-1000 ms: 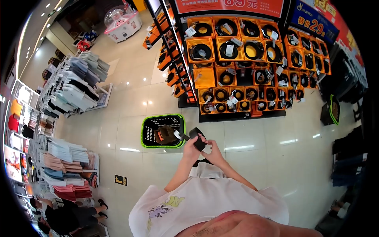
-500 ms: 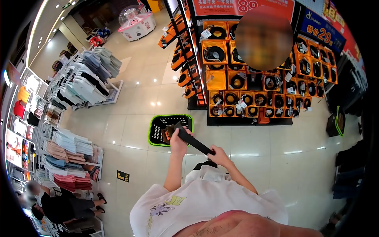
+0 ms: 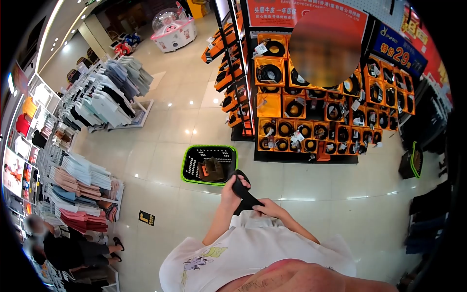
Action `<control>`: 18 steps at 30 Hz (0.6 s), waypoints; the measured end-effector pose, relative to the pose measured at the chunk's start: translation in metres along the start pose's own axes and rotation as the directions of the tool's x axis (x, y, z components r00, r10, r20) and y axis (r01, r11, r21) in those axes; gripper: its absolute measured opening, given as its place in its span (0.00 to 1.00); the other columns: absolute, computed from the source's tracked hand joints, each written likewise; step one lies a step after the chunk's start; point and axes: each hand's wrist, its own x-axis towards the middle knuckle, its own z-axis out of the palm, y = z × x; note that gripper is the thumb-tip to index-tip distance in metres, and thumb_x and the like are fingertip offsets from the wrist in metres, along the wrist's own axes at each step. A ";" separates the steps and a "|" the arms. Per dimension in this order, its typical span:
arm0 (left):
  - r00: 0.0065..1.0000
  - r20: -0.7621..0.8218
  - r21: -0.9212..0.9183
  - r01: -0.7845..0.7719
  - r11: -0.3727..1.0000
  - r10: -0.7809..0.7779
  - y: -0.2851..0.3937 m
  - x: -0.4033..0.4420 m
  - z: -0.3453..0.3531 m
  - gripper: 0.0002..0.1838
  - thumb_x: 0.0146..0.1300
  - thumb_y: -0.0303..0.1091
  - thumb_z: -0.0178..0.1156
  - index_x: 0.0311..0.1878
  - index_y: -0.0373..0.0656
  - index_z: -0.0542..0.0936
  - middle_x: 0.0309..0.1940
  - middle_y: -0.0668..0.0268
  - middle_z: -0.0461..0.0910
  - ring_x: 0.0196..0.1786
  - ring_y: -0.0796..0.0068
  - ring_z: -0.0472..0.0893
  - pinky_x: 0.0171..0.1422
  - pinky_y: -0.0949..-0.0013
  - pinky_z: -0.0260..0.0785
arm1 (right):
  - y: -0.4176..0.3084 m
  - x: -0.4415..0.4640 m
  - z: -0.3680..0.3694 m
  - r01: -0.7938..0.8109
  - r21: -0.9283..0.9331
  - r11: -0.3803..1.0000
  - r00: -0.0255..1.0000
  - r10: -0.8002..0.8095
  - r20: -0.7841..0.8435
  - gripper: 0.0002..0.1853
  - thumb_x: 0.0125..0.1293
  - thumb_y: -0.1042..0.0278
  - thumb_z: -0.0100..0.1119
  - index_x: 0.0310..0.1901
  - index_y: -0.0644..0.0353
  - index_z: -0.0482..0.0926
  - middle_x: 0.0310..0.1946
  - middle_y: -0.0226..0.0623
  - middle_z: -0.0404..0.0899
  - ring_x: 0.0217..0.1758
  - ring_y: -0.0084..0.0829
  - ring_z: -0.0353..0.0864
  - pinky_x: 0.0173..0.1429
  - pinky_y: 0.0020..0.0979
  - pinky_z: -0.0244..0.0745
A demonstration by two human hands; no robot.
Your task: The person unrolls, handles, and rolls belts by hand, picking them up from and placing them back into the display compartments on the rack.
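A black belt (image 3: 247, 196) is stretched between my hands in front of my white shirt. My left hand (image 3: 230, 193) is closed around its looped upper part, with the black strap curving over the fingers. Lower and to the right, my right hand (image 3: 270, 208) pinches the strap close to the shirt. Beyond my left hand, a black shopping basket (image 3: 184, 165) with a green rim stands on the tiled floor. Inside it lies a brown item (image 3: 212, 170) with an orange patch; its kind is unclear.
A display rack (image 3: 306, 158) of coiled belts in orange boxes stands ahead right. Clothes racks (image 3: 109, 97) line the left, where a person (image 3: 73, 248) stands. Another green-rimmed basket (image 3: 411, 161) is at the right. A pink-and-white machine (image 3: 174, 34) stands far back.
My left hand has moved closer to my body and lower, and the belt now curls into a loop around it. The brown item in the basket shows more fully.
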 end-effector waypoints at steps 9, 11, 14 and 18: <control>0.997 -0.070 -0.024 0.028 0.999 -0.030 -0.005 0.021 -0.002 0.15 0.71 0.42 0.51 0.48 0.38 0.74 0.35 0.61 0.79 0.41 0.61 0.78 0.53 0.60 0.71 | -0.033 0.006 0.006 -0.076 0.135 0.988 0.984 0.096 -0.148 0.28 0.75 0.47 0.47 0.23 0.60 0.74 0.14 0.28 0.71 0.15 0.21 0.68 0.22 0.26 0.64; 0.995 -0.077 -0.071 -0.070 0.995 0.065 0.016 0.030 -0.011 0.14 0.71 0.42 0.51 0.46 0.39 0.75 0.34 0.62 0.79 0.39 0.62 0.78 0.52 0.60 0.71 | -0.023 -0.002 0.003 -0.077 0.066 0.995 0.985 0.086 -0.151 0.26 0.75 0.48 0.49 0.23 0.60 0.73 0.15 0.28 0.71 0.15 0.21 0.68 0.22 0.26 0.64; 0.984 -0.098 -0.017 -0.150 0.989 0.147 0.037 0.031 -0.009 0.12 0.72 0.41 0.51 0.44 0.42 0.75 0.32 0.64 0.79 0.38 0.63 0.77 0.50 0.62 0.71 | -0.006 -0.017 -0.003 -0.121 0.008 0.993 0.977 0.120 -0.177 0.25 0.74 0.50 0.51 0.23 0.60 0.73 0.15 0.28 0.72 0.16 0.21 0.70 0.23 0.26 0.65; 0.985 -0.074 -0.115 -0.164 0.980 0.156 0.040 0.028 -0.009 0.13 0.72 0.41 0.50 0.45 0.41 0.75 0.32 0.63 0.78 0.39 0.62 0.77 0.52 0.61 0.70 | -0.002 -0.030 0.000 -0.151 0.003 0.988 0.965 0.148 -0.216 0.24 0.73 0.51 0.53 0.24 0.61 0.74 0.15 0.29 0.73 0.18 0.21 0.73 0.24 0.26 0.67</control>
